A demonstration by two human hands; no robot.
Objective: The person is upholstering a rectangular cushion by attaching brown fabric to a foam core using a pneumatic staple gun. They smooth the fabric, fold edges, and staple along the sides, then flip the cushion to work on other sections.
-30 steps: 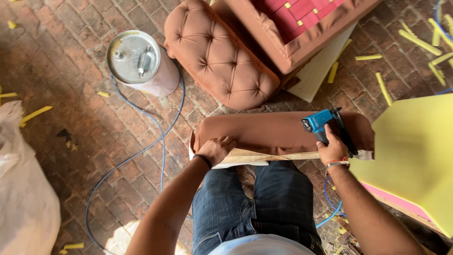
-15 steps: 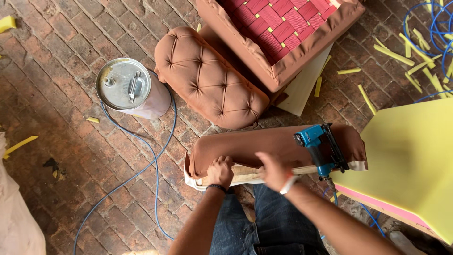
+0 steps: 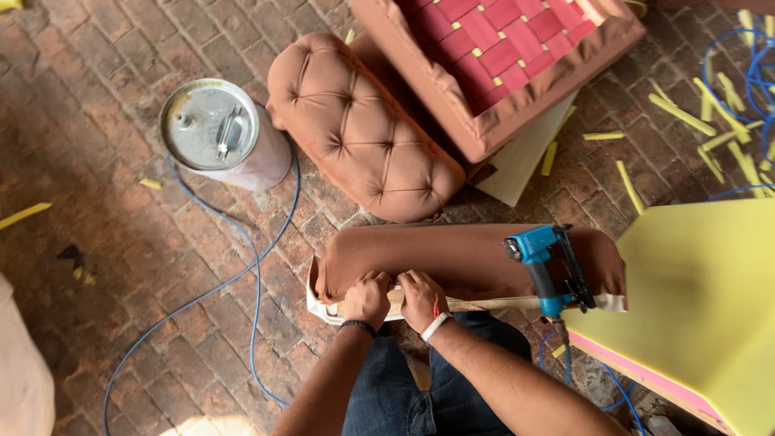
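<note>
Head view: I see left hand (image 3: 367,297) and right hand (image 3: 420,299) curled, seemingly pinching brown fabric (image 3: 452,258) on the wooden frame (image 3: 484,304); unattended blue staple gun (image 3: 549,270) could topple off.

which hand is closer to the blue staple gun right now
Right. The right hand grips the lower edge of the brown padded piece, with the blue staple gun resting untouched on that piece farther to its right. The left hand sits just beyond, farther away.
</note>
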